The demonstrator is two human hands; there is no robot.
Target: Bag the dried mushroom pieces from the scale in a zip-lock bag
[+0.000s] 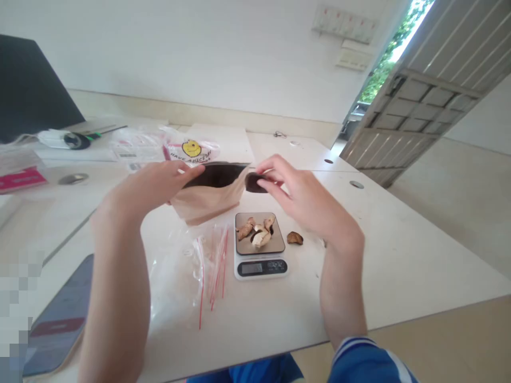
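Note:
My left hand (159, 183) grips the rim of a brown paper bag (211, 205), thumb along its edge; the bag's mouth gapes and its inside looks dark. Between the thumb and fingers of my right hand (297, 197) is a dark, flat, rounded piece (255, 182), just right of the bag's mouth. Below stands a small digital kitchen scale (261, 267) carrying several brown and cream dried pieces (261, 238), which look like dried mushroom. One more brown piece (295, 238) lies on the table to the right of the scale.
Clear zip bags with red seals (211, 266) lie left of the scale. A phone (59, 316) rests at the lower left. Behind the paper bag are plastic packages, one with a yellow smiley print (191, 148). A dark monitor (34, 88) stands at the back left.

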